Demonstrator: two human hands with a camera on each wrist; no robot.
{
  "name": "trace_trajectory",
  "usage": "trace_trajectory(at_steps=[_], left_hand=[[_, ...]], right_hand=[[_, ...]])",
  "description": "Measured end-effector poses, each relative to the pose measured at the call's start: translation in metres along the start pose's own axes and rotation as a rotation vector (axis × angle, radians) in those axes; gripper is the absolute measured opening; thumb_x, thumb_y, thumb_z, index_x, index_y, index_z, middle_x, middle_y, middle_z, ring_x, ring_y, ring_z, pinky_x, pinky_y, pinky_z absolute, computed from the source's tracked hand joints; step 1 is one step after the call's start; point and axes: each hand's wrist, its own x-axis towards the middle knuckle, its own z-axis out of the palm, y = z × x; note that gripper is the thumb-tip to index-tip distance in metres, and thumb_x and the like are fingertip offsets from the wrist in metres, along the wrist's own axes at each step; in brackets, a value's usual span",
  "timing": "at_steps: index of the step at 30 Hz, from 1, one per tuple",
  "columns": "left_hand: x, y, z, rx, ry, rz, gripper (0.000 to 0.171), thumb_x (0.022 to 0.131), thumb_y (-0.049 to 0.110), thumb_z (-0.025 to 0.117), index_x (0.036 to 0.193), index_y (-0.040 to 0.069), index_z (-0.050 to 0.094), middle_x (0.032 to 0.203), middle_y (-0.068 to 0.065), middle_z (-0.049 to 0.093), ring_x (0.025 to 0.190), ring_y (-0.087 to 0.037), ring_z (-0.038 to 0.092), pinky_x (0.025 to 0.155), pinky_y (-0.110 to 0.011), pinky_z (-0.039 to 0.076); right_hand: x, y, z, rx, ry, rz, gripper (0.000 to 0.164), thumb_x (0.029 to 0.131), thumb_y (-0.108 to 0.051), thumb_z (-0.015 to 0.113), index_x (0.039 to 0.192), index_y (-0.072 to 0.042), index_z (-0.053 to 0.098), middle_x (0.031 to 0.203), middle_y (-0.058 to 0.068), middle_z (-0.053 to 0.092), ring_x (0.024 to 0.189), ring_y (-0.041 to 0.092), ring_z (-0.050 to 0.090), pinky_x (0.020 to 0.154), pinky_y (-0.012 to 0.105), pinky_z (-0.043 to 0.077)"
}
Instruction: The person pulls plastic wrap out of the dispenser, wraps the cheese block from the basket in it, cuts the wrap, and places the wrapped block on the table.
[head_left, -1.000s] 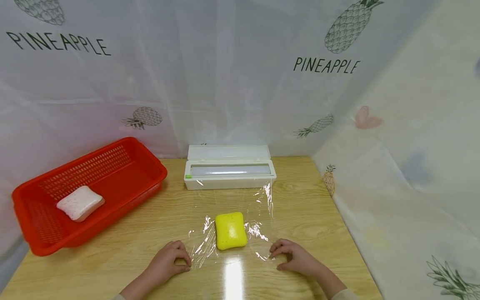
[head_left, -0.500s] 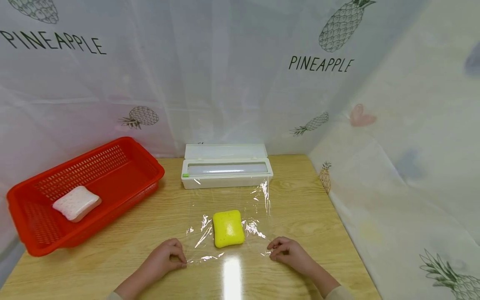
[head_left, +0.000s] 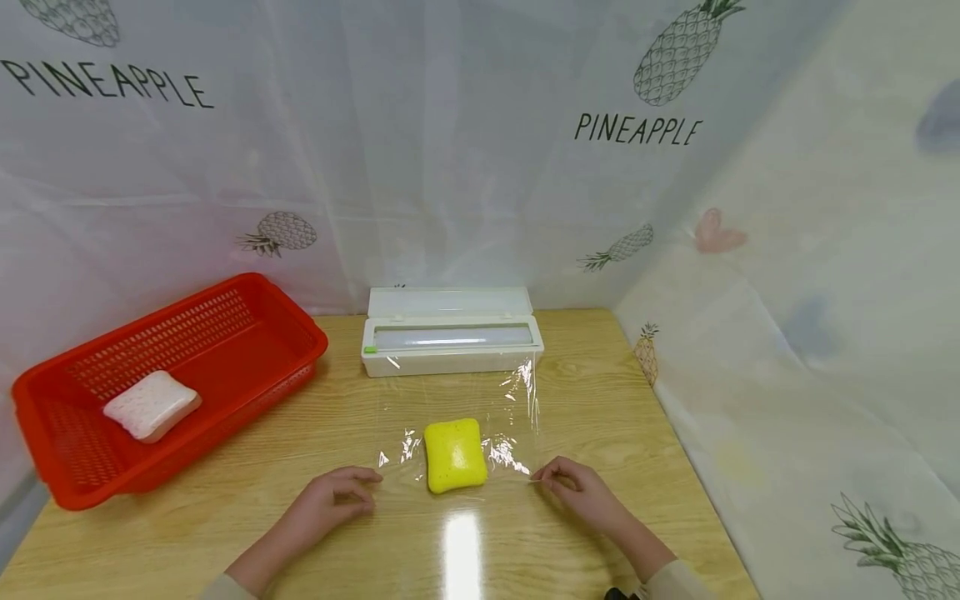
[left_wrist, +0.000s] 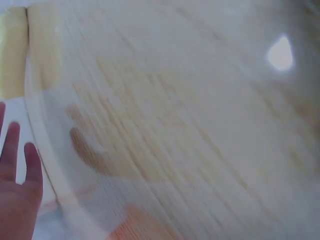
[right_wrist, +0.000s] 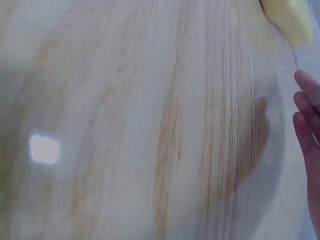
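A yellow pillow-shaped block (head_left: 455, 456), perhaps a sponge, lies on clear plastic wrap (head_left: 504, 452). The wrap runs from a white wrap dispenser (head_left: 453, 362), whose lid stands raised. My left hand (head_left: 322, 510) is at the wrap's left edge, its thumb and forefinger apart. In the left wrist view its fingers (left_wrist: 10, 155) look straight and spread. My right hand (head_left: 585, 498) pinches the wrap's near right corner. The right wrist view shows only that hand's outer fingers (right_wrist: 306, 107), with the yellow block (right_wrist: 289, 20) beyond. Where the wrap's near edge runs is hard to see.
A red plastic basket (head_left: 247, 354) stands at the left, holding a white block (head_left: 153, 406) of similar shape. Pineapple-printed cloth (head_left: 450, 167) hangs behind and to the right of the wooden table (head_left: 600, 400). A small black object (head_left: 618, 594) shows by the right sleeve.
Both hands have moved slightly away from me, and the wrap's near edge has shifted toward the yellow block. My left thumb and forefinger have parted. The block and dispenser have stayed put.
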Motion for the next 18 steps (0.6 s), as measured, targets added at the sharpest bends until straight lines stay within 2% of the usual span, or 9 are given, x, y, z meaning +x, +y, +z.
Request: trace_trajectory(at_steps=[3, 8, 10, 14, 18], left_hand=[[0.001, 0.000, -0.001, -0.098, -0.045, -0.059, 0.006, 0.087, 0.013, 0.072, 0.090, 0.019, 0.071, 0.112, 0.003, 0.070, 0.110, -0.014, 0.062, 0.091, -0.020, 0.046], [0.003, 0.001, -0.002, -0.260, -0.098, -0.146, 0.005, 0.096, 0.013, 0.061, 0.097, 0.009, 0.060, 0.111, -0.002, 0.071, 0.107, -0.014, 0.064, 0.084, -0.022, 0.050], [0.004, 0.002, -0.003, -0.280, -0.097, -0.171, 0.010, 0.097, 0.017, 0.060, 0.097, 0.007, 0.058, 0.109, -0.002, 0.071, 0.106, -0.013, 0.064, 0.083, -0.022, 0.049], [0.007, 0.004, -0.003, -0.259, -0.070, -0.198, 0.011, 0.097, 0.019, 0.059, 0.097, 0.009, 0.056, 0.104, -0.001, 0.073, 0.103, -0.011, 0.065, 0.083, -0.023, 0.047], [0.010, 0.004, -0.003, -0.324, -0.056, -0.205, 0.008, 0.099, 0.011, 0.056, 0.099, 0.003, 0.054, 0.097, -0.011, 0.073, 0.096, -0.023, 0.069, 0.086, -0.030, 0.052]], right_hand=[[0.007, -0.002, 0.003, 0.000, 0.018, 0.031, 0.013, 0.102, -0.016, 0.052, 0.100, -0.004, 0.058, 0.106, 0.005, 0.070, 0.107, 0.026, 0.063, 0.096, 0.031, 0.047], [0.017, -0.001, 0.008, 0.076, 0.070, 0.079, 0.008, 0.103, -0.007, 0.046, 0.103, -0.002, 0.052, 0.096, 0.011, 0.071, 0.100, 0.029, 0.065, 0.089, 0.025, 0.046], [0.019, -0.002, 0.009, 0.106, 0.090, 0.073, 0.008, 0.103, -0.004, 0.046, 0.104, 0.002, 0.052, 0.092, 0.016, 0.071, 0.095, 0.032, 0.067, 0.087, 0.025, 0.046], [0.020, -0.015, 0.006, 0.126, 0.136, 0.066, 0.012, 0.100, 0.002, 0.049, 0.104, 0.012, 0.054, 0.086, 0.024, 0.069, 0.086, 0.037, 0.068, 0.080, 0.029, 0.052], [0.021, -0.031, 0.000, 0.173, 0.146, 0.124, 0.015, 0.097, 0.007, 0.051, 0.105, 0.018, 0.056, 0.085, 0.029, 0.067, 0.082, 0.039, 0.068, 0.073, 0.033, 0.055]])
